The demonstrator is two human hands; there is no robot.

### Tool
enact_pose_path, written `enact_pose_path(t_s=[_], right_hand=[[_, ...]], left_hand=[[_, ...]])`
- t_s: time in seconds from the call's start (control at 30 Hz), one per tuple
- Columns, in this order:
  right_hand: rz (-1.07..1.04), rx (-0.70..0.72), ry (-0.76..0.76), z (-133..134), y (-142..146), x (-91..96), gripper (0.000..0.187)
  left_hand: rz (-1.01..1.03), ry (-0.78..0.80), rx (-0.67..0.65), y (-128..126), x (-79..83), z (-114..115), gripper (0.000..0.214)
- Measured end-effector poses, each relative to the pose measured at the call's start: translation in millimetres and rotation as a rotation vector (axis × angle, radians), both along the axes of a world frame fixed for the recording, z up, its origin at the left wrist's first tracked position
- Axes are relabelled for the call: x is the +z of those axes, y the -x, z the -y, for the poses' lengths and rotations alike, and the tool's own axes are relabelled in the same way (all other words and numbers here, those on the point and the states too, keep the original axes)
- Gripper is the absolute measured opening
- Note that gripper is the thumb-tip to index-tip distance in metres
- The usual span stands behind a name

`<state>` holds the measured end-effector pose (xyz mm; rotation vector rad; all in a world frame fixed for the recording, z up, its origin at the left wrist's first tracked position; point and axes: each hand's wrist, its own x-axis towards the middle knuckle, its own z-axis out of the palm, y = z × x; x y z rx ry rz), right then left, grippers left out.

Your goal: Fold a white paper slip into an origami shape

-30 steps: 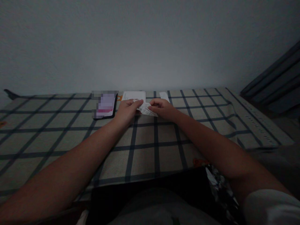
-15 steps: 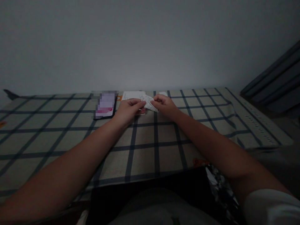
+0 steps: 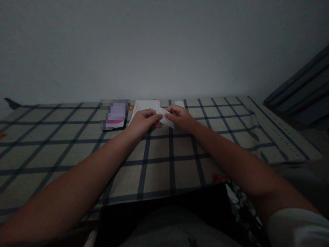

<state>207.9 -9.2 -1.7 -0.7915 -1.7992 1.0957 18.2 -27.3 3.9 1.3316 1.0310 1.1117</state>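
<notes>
Between my two hands is a small folded piece of white paper (image 3: pixel 168 122) with faint dark marks, one corner pointing down toward me. My left hand (image 3: pixel 145 120) pinches its left side between thumb and fingers. On the right side, my right hand (image 3: pixel 178 116) grips it with the thumb on top and the fingers curled behind. Behind my left hand lies a larger white sheet or pad (image 3: pixel 146 104), partly covered by that hand. A small white item (image 3: pixel 179 103) lies just beyond my right hand, its kind unclear.
A phone (image 3: pixel 115 115) with a lit, partly blurred screen lies left of my hands. The table wears a checked cloth (image 3: pixel 156 175) and meets a plain wall (image 3: pixel 164 51). Dark folded fabric (image 3: pixel 305 82) hangs at the right. A shiny crinkled item (image 3: pixel 238 199) is near my lap.
The folded paper has tilted, its corner now pointing lower toward me. Both hands have shifted slightly, and the left one has uncovered more of the white sheet behind it.
</notes>
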Motion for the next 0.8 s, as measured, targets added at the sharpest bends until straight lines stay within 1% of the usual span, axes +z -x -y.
enact_pose_path(t_s=[0.13, 0.2, 0.27, 0.33, 0.4, 0.47, 0.53, 0.6, 0.7, 0.8], right_hand=[[0.028, 0.025, -0.024, -1, 2, -3.4, 0.029], [0.018, 0.006, -0.034, -3, 2, -6.3, 0.029], [0.005, -0.044, -0.092, -4, 2, -7.4, 0.030], [0.036, -0.119, -0.238, -4, 0, -5.5, 0.029], [0.125, -0.176, -0.455, -2, -1, -1.3, 0.023], [0.213, -0.162, -0.654, 1, -2, 2.8, 0.015], [0.272, -0.143, -0.756, 5, -1, 4.5, 0.011], [0.328, -0.133, -0.788, 7, 1, 3.3, 0.013], [0.396, -0.150, -0.779, 6, 2, -1.0, 0.022], [0.431, -0.170, -0.768, 3, 1, -3.6, 0.030]], left_hand=[[-0.030, -0.048, 0.025, 0, 0.7, 1, 0.031], [-0.034, -0.068, 0.048, 0, 0.7, 0, 0.032], [-0.033, -0.078, 0.077, 1, 0.6, -1, 0.034], [-0.033, -0.083, 0.108, 1, 0.5, -2, 0.035], [-0.027, -0.081, 0.134, 1, 0.7, -3, 0.037], [-0.019, -0.078, 0.144, 1, 1.0, -3, 0.038], [-0.013, -0.079, 0.144, 1, 1.2, -4, 0.037], [-0.013, -0.085, 0.151, 1, 1.0, -4, 0.035], [-0.030, -0.089, 0.161, 1, -0.2, -4, 0.036], [-0.027, -0.073, 0.141, 1, -2.1, -5, 0.036]])
